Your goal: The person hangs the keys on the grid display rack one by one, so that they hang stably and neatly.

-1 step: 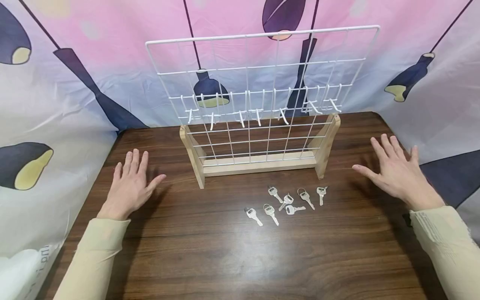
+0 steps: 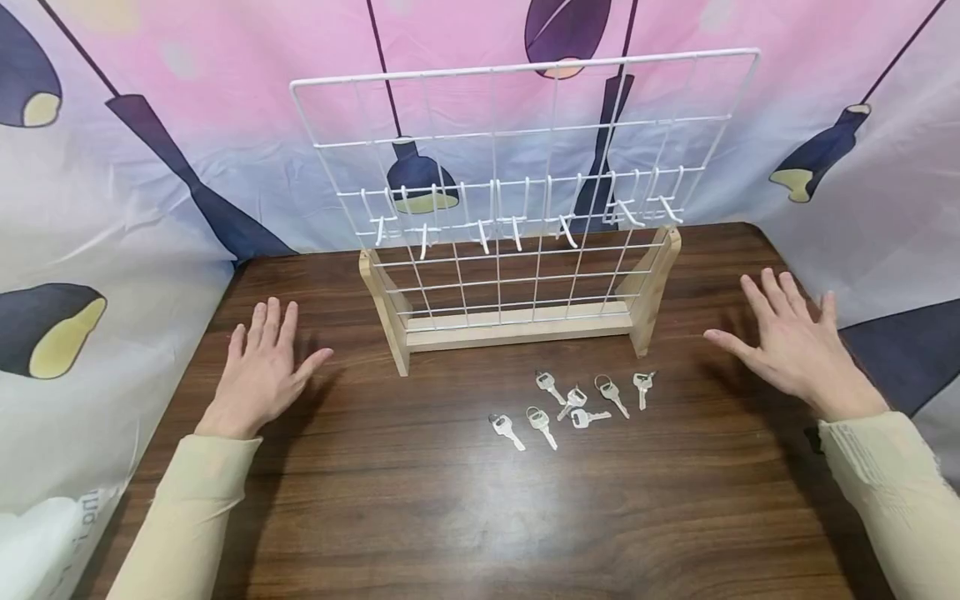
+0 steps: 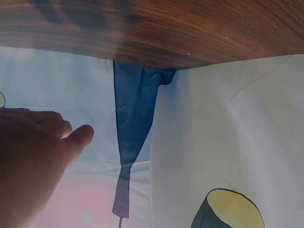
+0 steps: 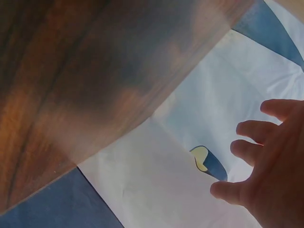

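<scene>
My left hand [image 2: 258, 367] is held palm down at the left of the table, fingers straight and thumb spread, with nothing in it. On the far right my right hand [image 2: 802, 350] is likewise spread and holds nothing. Between them stands a white wire grid rack [image 2: 525, 132] on a wooden base [image 2: 517, 332]. Several white hooks [image 2: 566, 232] hang in a row across the grid. In front of the rack lie several silver keys [image 2: 542, 427] with small rings, two of them overlapping. Each wrist view shows the left hand [image 3: 38, 156] and right hand [image 4: 275, 161] with extended fingers.
The brown wooden table [image 2: 420, 517] has its back edge just behind the rack. A printed cloth [image 2: 225, 50] surrounds it at the back and sides. A white bag with lettering [image 2: 45, 542] sits at the lower left.
</scene>
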